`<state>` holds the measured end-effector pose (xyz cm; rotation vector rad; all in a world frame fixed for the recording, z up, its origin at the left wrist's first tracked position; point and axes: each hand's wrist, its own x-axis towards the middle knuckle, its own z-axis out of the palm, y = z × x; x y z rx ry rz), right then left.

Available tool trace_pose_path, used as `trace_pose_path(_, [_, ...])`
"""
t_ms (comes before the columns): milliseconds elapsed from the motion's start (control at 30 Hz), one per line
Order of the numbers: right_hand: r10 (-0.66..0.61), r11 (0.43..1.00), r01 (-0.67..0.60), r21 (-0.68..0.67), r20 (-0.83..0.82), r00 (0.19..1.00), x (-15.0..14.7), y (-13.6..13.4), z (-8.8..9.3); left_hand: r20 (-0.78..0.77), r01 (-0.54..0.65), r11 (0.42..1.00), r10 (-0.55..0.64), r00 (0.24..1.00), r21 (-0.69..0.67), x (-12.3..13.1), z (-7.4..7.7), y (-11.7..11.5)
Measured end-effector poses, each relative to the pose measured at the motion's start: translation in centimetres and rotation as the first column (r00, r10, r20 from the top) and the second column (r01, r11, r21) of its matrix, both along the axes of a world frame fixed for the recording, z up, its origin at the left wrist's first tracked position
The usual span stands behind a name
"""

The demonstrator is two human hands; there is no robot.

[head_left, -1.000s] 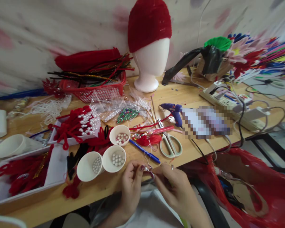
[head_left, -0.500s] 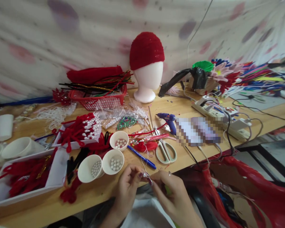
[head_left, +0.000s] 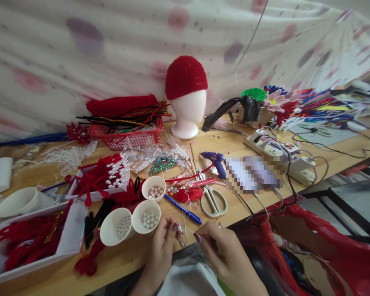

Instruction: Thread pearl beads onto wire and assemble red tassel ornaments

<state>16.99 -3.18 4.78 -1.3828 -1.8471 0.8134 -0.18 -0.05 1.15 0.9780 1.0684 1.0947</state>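
My left hand (head_left: 163, 242) is at the table's front edge, its fingers pinched on a small pearl bead (head_left: 180, 228). My right hand (head_left: 218, 250) is close beside it, fingers pinched on a thin thread or wire (head_left: 191, 231) that runs toward the bead. Just left of my hands stand two paper cups of white beads (head_left: 146, 216) (head_left: 116, 226), and a third cup of pearls (head_left: 153, 188) is behind them. A blue pen (head_left: 182, 209) lies right above my hands.
Scissors (head_left: 214, 200), a blue glue gun (head_left: 214, 158), a red basket of pipe cleaners (head_left: 126, 133), a foam head with a red cap (head_left: 186, 96), a power strip with cables (head_left: 277, 150), white trays of red trims (head_left: 70, 230) and a red bag (head_left: 326, 246) at right.
My hands have drawn slightly apart, showing a short length of thread between them. The camera has tilted up, so the table sits lower in the picture.
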Motion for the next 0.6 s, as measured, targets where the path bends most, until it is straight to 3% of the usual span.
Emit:
trace_pose_path(133, [-0.131, 0.989, 0.118, -0.085, -0.158, 0.979, 1.2, 0.0, -0.2, 0.011, 0.017, 0.999, -0.017, 1.0, -0.032, 0.3, -0.3, -0.3])
trace_pose_path(233, [-0.213, 0.975, 0.183, -0.13, -0.286, 0.934, 0.1, 0.1, -1.0, -0.061, 0.073, 0.997, -0.072, 0.996, 0.028, 0.4, -0.4, -0.5])
trace_pose_path(433, [-0.138, 0.988, 0.101, -0.115, -0.389, 0.911, -2.9, 0.8, -1.6, -0.236, 0.127, 0.962, -0.069, 0.969, 0.242, -0.3, 1.5, -0.3])
trace_pose_path(533, [-0.038, 0.995, -0.002, -0.099, -0.394, 0.918, -2.7, 1.4, -0.9, -0.193, 0.024, 0.969, 0.025, 0.981, 0.247, -0.7, 3.1, -0.3])
trace_pose_path(600, [0.026, 0.987, -0.084, -0.136, -0.382, 0.924, -2.1, 1.9, -0.4, -0.096, -0.071, 0.982, 0.089, 0.991, 0.177, -1.1, 4.2, -0.1])
